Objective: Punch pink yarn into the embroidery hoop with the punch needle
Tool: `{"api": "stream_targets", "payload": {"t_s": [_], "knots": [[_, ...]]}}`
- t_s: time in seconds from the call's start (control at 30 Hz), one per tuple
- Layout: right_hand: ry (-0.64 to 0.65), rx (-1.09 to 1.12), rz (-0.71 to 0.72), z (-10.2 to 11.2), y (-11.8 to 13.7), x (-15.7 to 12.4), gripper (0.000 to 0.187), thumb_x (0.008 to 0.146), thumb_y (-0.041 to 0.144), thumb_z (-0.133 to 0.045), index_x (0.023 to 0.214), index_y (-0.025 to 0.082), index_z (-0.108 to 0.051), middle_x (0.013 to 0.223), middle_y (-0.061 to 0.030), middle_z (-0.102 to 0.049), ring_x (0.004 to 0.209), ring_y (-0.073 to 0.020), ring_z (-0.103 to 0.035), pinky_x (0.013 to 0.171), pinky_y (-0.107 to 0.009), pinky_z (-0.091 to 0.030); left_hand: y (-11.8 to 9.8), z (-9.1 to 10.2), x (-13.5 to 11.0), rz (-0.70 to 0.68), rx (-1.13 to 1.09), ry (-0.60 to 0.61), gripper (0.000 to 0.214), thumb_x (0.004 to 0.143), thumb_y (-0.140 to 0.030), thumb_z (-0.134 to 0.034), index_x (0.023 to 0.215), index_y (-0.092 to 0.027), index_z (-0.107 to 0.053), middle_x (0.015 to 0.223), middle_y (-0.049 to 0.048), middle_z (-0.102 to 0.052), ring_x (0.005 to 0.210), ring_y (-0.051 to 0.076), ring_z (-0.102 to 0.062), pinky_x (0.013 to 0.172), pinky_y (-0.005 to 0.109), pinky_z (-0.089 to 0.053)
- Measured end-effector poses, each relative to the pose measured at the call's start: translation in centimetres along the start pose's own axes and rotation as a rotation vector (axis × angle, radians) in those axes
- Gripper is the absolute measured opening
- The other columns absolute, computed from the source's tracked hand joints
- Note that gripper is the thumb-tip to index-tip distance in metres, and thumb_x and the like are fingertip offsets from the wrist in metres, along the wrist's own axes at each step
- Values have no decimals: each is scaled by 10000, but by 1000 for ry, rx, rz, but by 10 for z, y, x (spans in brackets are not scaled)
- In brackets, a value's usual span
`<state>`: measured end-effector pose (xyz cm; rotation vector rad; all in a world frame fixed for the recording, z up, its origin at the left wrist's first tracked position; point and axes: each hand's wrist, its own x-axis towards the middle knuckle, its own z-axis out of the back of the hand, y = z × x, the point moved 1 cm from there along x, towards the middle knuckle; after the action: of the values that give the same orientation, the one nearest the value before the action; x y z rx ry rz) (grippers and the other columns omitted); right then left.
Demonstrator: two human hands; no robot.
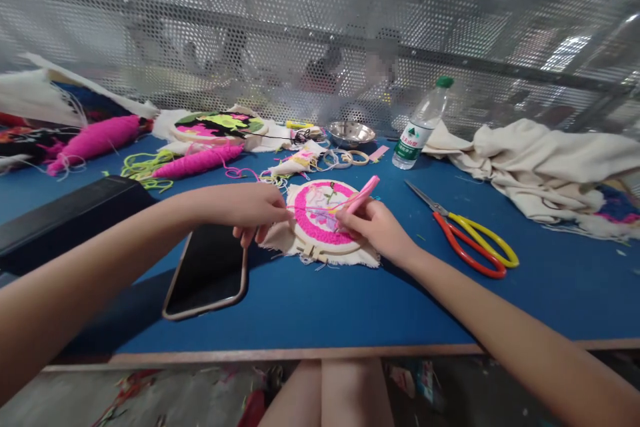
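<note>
A round embroidery hoop (350, 249) lies on the blue table, its cloth worked with a bright pink ring around small flowers. My right hand (370, 220) is closed around a pink punch needle (364, 192), held tilted over the hoop's right side. At the hoop's left edge, my left hand (255, 210) pinches a thin thread (310, 209) that runs taut across the hoop towards the needle. The needle's tip is hidden by my right fingers. Frayed cloth (277, 238) sticks out around the hoop.
A phone (207, 273) lies below my left hand. Red-and-yellow scissors (465, 233) lie at right, with a water bottle (420, 127) behind. Further back are a metal bowl (351, 134), pink yarn (200, 161), another hoop (220, 127) and crumpled cloth (540, 160). A black case (65, 213) sits at left.
</note>
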<state>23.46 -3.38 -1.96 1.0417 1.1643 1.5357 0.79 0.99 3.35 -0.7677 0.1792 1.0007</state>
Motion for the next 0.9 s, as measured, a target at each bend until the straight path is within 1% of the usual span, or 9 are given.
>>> {"api": "stream_targets", "payload": {"t_s": [0.07,0.17,0.27,0.33,0.43,0.53,0.63,0.8,0.9], "knots": [[-5,24,-7,1,-3,1,343,758,490,-693,763,164,-584,671,2,-601,571,-94,-496,545,-246,-407,12,-2,3,-49,-193,5,330,818,-481,-530,783,-173,-643,738,71,-706,496,159,-621,442,230,-447],[-12,71,-31,2,-4,1,374,788,526,-649,774,155,-604,685,-11,-610,572,-89,-504,555,-242,-423,23,-9,6,-113,-492,-43,271,804,-439,-605,838,-171,-633,814,50,-691,590,131,-639,477,189,-449],[4,105,-43,1,0,-1,371,808,511,-636,750,145,-619,676,-6,-589,574,-80,-504,548,-224,-421,23,-21,9,-178,-763,-135,250,779,-394,-676,862,-170,-602,816,27,-665,698,120,-629,547,174,-476],[35,94,-37,-2,2,-3,352,814,494,-641,751,148,-621,698,-7,-590,592,-84,-515,543,-219,-423,18,-30,10,-232,-859,-217,261,757,-358,-713,888,-168,-590,828,16,-649,715,111,-598,581,184,-495],[51,-10,57,-6,3,-9,282,833,452,-640,805,172,-624,757,-14,-619,658,-113,-565,575,-236,-453,9,-42,9,-296,-896,-300,322,720,-303,-757,948,-163,-578,791,-4,-622,652,98,-553,557,194,-485],[-2,-264,269,-6,5,-15,198,887,372,-595,829,190,-647,861,-29,-658,787,-145,-617,710,-276,-491,6,-49,9,-342,-907,-343,325,702,-228,-767,946,-159,-564,754,-17,-619,637,102,-557,581,210,-498],[-50,-488,423,-5,7,-19,199,925,319,-544,822,197,-664,945,-35,-675,881,-156,-631,807,-290,-487,8,-51,10,-364,-900,-380,333,710,-181,-749,982,-169,-556,788,-21,-631,638,102,-566,563,202,-496],[-103,-580,519,-2,11,-23,189,946,285,-508,840,200,-639,907,-37,-673,864,-154,-641,792,-283,-502,9,-53,11,-350,-863,-405,313,726,-174,-728,980,-179,-545,782,-32,-618,631,105,-566,528,197,-494],[-126,-616,541,-1,12,-25,180,957,270,-484,851,210,-617,882,-33,-666,794,-149,-639,723,-277,-510,8,-54,10,-335,-841,-419,302,727,-179,-727,965,-184,-540,764,-38,-622,627,105,-574,536,193,-498]]}}
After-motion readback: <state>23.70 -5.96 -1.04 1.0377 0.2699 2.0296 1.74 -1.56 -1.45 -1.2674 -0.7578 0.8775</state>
